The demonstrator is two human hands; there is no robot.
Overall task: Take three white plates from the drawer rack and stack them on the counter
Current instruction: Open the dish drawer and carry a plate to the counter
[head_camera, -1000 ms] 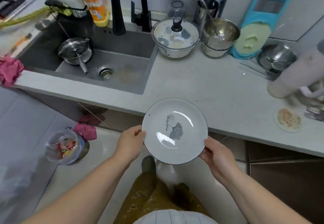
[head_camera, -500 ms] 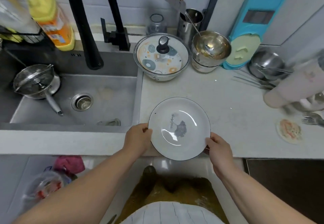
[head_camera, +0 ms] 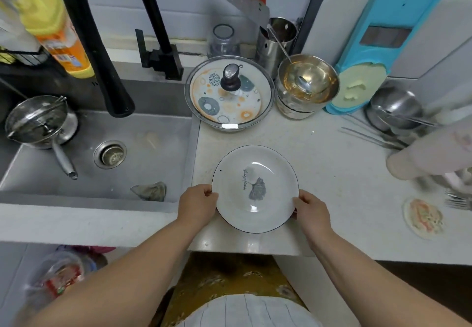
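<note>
White plate (head_camera: 255, 188) over the counter (head_camera: 332, 163), near its front edge, just right of the sink (head_camera: 143, 147); whether resting on the surface or a little above it cannot be told. Face up, level, leaf print in the well. Round, so no long axis to speak of.

Left hand (head_camera: 196, 205) gripping the rim on the left, right hand (head_camera: 313, 211) gripping the rim on the right, thumbs curled over the top edge, remaining fingers hidden beneath. Plate directly between the two hands, equally near to both.

Judged: first plate only, no stack on the counter yet, so early in the task. Next move likely straight down and release, fingers sliding out sideways from under the rim.

Behind the plate, apart from it: lidded bowl (head_camera: 229, 96), then steel bowl (head_camera: 306, 86) with a ladle. Well apart to the right: pale cylinder (head_camera: 429, 155), forks (head_camera: 458, 199), small round coaster (head_camera: 424, 218). Nothing under the plate or between it and the counter that shows. Front edge close: a risk of overhang if set down too near.
</note>
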